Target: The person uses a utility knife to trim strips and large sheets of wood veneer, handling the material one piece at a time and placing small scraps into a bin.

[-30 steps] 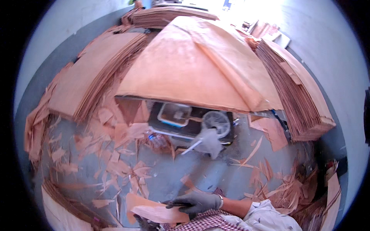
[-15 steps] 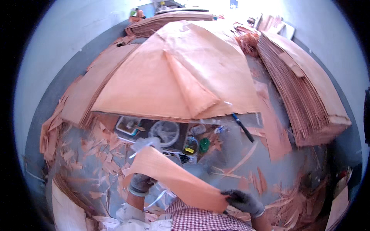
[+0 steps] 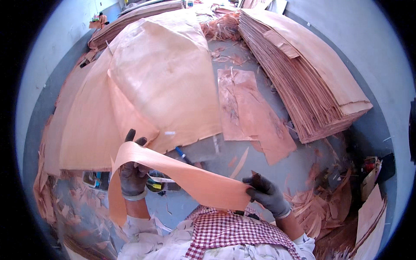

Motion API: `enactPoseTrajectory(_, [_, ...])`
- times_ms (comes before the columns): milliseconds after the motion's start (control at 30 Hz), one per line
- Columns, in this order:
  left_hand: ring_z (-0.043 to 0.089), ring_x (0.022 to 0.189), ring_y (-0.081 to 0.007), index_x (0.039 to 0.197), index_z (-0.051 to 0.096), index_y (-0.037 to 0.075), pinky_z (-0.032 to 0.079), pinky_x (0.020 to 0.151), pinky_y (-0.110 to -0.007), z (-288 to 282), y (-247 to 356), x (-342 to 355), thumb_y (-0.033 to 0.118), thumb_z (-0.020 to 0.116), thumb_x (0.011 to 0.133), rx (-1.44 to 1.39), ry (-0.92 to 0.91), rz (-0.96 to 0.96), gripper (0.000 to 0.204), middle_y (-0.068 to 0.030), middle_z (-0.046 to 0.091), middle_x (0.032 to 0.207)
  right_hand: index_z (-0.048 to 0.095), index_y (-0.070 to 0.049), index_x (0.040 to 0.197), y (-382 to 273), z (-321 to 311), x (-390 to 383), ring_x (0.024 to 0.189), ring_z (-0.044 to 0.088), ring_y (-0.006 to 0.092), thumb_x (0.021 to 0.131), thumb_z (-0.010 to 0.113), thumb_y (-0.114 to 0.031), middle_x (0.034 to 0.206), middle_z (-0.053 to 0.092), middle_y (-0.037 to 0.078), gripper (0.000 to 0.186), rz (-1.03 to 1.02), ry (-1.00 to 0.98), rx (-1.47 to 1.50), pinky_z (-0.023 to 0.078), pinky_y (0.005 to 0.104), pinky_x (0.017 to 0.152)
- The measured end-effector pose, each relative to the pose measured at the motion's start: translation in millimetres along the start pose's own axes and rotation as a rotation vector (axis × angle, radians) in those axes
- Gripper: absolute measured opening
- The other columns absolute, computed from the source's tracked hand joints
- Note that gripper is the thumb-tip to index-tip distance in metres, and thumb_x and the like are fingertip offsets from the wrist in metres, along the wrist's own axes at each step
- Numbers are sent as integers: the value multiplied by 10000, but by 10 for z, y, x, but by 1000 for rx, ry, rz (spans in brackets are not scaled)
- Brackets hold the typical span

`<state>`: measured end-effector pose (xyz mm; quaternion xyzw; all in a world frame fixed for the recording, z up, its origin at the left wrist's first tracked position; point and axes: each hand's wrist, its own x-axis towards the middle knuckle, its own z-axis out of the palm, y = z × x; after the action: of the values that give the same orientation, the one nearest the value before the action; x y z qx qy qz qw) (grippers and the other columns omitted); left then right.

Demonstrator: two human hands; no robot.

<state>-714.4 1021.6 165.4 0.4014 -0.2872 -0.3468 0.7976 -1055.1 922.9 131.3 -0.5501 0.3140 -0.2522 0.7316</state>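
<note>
A long strip of reddish wood veneer is stretched between my two gloved hands, above my checked apron. My left hand holds it near its left end; two fingertips show above the strip, which bends over the hand and hangs down beside it. My right hand pinches the right end, with a small dark pointed piece showing at the fingers. Beyond them lies a large veneer sheet with a folded flap. At its near edge is a blue-and-black tool, its kind unclear.
A tall veneer stack stands at the right, with torn veneer sheets on the floor beside it. Scraps are heaped at the lower right. A tub shows below the sheet at the left. Another stack lies far back.
The view has swung to the right, so the large sheet and the stacks sit further left. My left hand is raised, with fingers now showing above the strip; the strip's left end hangs lower.
</note>
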Motion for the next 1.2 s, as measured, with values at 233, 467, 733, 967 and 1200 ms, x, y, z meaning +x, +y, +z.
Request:
enactPoseTrajectory(233, [458,525,-53,1098,501,12,330,429,-155,935,-847,729,229,617,800,196,136,91,386,-39,579,802,596,-8,1021,-269,-1409,856,664,527,73,812,636,-111,837,597,12,236,149,150,58,435,208,559])
enactPoseTrajectory(467, [526,568,-97,921,546,76,427,485,-195,1286,-1566,945,278,527,894,341,325,134,205,-23,582,740,607,-33,935,-863,-2646,1876,523,468,52,782,671,-187,702,568,-16,226,291,-25,-4,355,188,457])
enactPoseTrajectory(733, [453,483,-76,929,548,55,354,426,-195,1662,-1614,1804,221,487,920,750,502,351,177,-2,515,633,607,-23,984,-1235,-3066,3564,578,471,51,823,627,-155,739,559,-19,209,222,-322,-18,386,190,505])
enactPoseTrajectory(967, [287,361,-54,671,515,170,179,320,-212,1908,-1882,3666,252,582,865,265,861,225,221,56,369,486,524,13,1138,-1550,-3604,5142,607,549,89,867,569,-162,881,619,42,325,241,-287,-6,392,194,496])
enactPoseTrajectory(1200, [336,375,-50,709,516,152,211,317,-196,607,-1958,5432,230,592,851,-78,1031,335,179,29,489,555,552,5,1084,-1491,-4534,6375,596,592,116,870,570,-181,934,645,107,283,428,-219,61,394,201,467])
